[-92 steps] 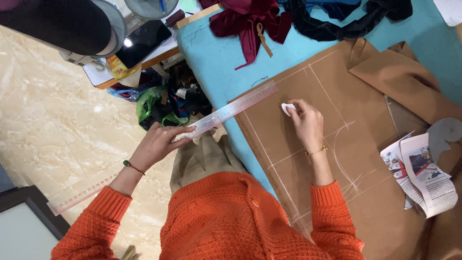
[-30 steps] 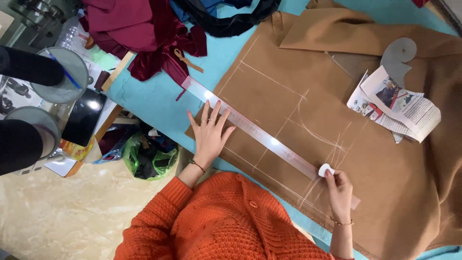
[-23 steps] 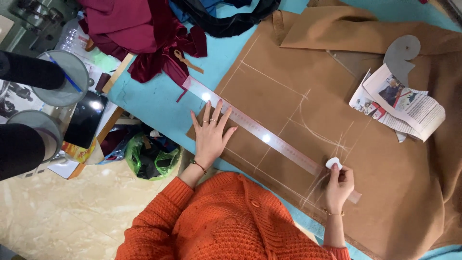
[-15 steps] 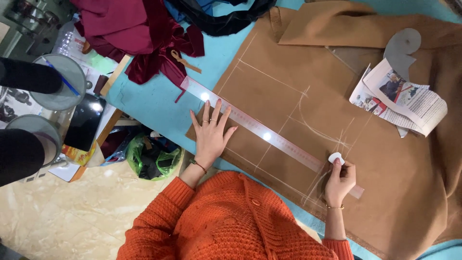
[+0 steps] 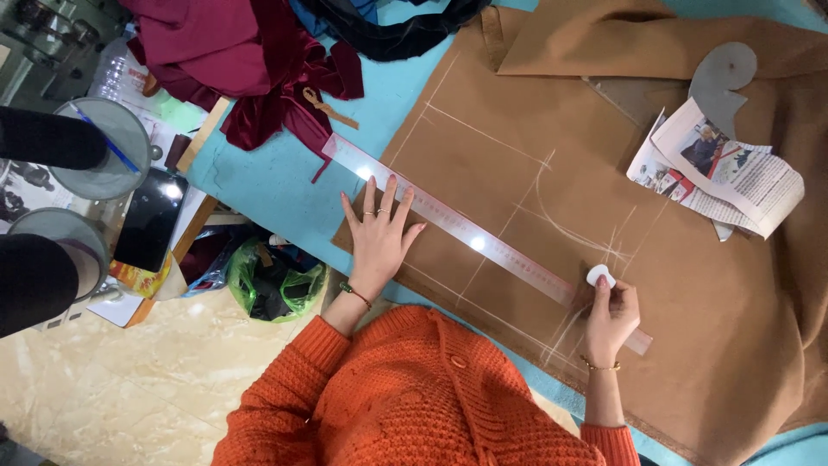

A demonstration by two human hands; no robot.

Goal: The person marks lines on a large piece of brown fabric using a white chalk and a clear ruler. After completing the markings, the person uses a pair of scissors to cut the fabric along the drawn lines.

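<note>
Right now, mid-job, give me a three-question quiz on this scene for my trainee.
1. True or false: the left hand lies flat, fingers spread, on the ruler.
2. What does the right hand pinch against the brown cloth?
A. scissors
B. white chalk
C. a pin
3. Fill in: the folded newspaper lies on the cloth to the ____ of the ruler in the picture.

Key
1. True: the palm and fingers press the clear ruler down at the cloth's edge.
2. B: a small white piece of chalk, held at the ruler's near end among the chalk lines.
3. Right, upper right, partly over a grey curved template.
</note>
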